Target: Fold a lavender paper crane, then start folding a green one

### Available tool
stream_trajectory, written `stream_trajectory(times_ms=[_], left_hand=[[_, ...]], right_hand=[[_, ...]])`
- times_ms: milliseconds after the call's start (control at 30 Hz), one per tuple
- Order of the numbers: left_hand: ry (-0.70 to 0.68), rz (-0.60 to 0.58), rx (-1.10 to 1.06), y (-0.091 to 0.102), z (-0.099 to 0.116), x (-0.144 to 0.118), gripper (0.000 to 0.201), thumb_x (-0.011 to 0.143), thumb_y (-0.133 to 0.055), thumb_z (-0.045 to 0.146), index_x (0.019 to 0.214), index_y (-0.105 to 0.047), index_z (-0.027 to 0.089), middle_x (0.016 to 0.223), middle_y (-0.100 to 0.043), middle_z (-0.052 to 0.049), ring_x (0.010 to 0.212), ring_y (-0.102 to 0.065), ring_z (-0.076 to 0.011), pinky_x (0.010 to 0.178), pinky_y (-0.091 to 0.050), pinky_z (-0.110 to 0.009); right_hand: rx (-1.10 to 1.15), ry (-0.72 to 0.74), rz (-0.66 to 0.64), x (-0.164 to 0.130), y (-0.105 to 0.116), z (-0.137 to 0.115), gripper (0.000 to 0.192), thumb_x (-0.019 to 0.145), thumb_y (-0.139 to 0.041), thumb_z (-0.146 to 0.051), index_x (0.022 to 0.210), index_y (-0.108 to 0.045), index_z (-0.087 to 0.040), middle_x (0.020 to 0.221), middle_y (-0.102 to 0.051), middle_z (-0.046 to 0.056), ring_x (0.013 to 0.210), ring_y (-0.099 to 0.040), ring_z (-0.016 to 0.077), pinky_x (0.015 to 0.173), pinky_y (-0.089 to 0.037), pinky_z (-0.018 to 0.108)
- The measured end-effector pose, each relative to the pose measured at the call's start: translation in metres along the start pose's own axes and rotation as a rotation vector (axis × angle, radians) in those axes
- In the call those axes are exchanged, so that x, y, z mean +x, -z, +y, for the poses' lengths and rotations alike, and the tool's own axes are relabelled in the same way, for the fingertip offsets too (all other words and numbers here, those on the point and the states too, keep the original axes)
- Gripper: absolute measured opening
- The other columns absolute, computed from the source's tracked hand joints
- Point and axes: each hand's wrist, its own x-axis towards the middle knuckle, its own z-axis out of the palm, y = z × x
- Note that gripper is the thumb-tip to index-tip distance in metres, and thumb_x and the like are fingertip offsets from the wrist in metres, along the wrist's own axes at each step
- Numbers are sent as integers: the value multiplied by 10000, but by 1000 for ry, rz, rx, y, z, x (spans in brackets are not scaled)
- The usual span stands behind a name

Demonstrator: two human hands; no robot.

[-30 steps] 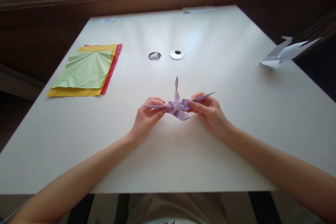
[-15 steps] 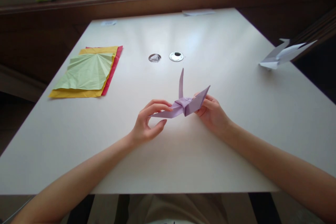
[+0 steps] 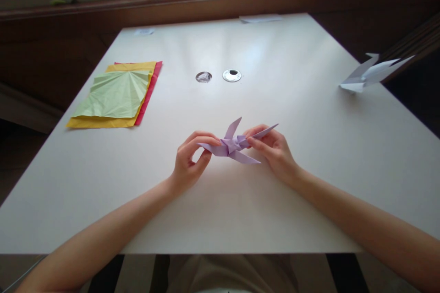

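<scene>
- plainly, the left hand (image 3: 184,165) and right hand (image 3: 279,153) each pinch a point of the folded lilac paper (image 3: 233,145)
- it is held in from the tabletop's (image 3: 220,210) near edge
- adjusting folds seems underway; the next move probably calls for light pressure

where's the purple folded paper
The purple folded paper is near the head view's centre, held between the left hand and right hand, over the table.

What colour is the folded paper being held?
The folded paper is light purple, clearest in head view.
</scene>
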Motion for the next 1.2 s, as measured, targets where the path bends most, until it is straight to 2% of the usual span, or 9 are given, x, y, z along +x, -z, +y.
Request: stream_trajectory(times_ms=[133, 300, 433, 533, 633, 700, 833, 1000, 1200], left_hand=[[41, 7, 11, 0, 0, -1, 141, 811, -508, 205, 867, -637, 195, 883, -581, -65, 837, -551, -181, 697, -445, -285], [48, -4, -6, 0, 2, -1, 134, 805, -505, 165, 866, -621, 192, 855, -581, -55, 815, -555, -169, 691, -443, -279], [62, -5, -27, 2, 7, -1, 118, 786, -538, 145, 876, -590, 200, 850, -596, -46, 831, -565, -168, 705, -453, -282], [69, -63, -34, 5, 12, 2, 101, 796, -534, 144, 870, -583, 192, 860, -601, -55, 849, -570, -172, 709, -464, -290], [111, -143, -66, 9, 17, 7, 100, 814, -521, 149, 882, -582, 190, 866, -607, -57, 857, -579, -173, 719, -478, -299], [143, -224, -90, 12, 21, 12, 103, 819, -517, 148, 882, -587, 188, 867, -613, -58, 857, -584, -173, 723, -484, -300], [169, -376, -138, 16, 33, 22, 131, 816, -499, 112, 875, -590, 186, 880, -615, -61, 863, -589, -175, 724, -482, -300], [18, -419, 48, 20, 59, 40, 175, 763, -537, 71, 833, -617, 210, 907, -553, -46, 860, -554, -163, 715, -459, -283], [-90, -496, 305, 18, 77, 66, 184, 733, -592, 95, 812, -665, 244, 835, -451, -18, 804, -499, -145, 739, -453, -286]], right_hand=[[-112, 75, 9, -2, -1, -1, 139, 754, -625, -325, 829, -595, -212, 919, -590, 23, 849, -562, 152, 735, -464, 278], [-192, 333, 183, -2, 0, -8, 215, 769, -611, -275, 974, -549, -259, 1027, -551, 35, 966, -540, 171, 810, -461, 314], [-358, 523, 220, -1, -1, -29, 125, 785, -587, -251, 907, -584, -279, 1039, -542, 48, 1020, -527, 204, 861, -461, 369], [-536, 586, 122, 3, -3, -52, 103, 775, -601, -222, 850, -629, -286, 1099, -550, 41, 1061, -519, 233, 917, -434, 426], [-706, 594, -116, 12, -6, -80, 78, 725, -664, -219, 743, -666, -295, 1184, -544, 0, 1152, -461, 271, 956, -400, 481], [-721, 577, -240, 19, -9, -99, 71, 665, -722, -247, 654, -673, -297, 1177, -559, -43, 1201, -418, 297, 985, -365, 509], [-645, 467, -351, 30, -11, -131, 88, 635, -734, -325, 579, -679, -286, 1110, -589, -79, 1229, -388, 311, 987, -346, 517], [-521, 431, -385, 38, -8, -141, 145, 514, -794, -215, 522, -657, -262, 1034, -623, -48, 1171, -460, 302, 985, -359, 522], [-782, 564, -541, 38, 2, -138, 101, 615, -743, -214, 623, -691, -301, 1202, -551, -75, 1293, -306, 288, 1055, -261, 529]])
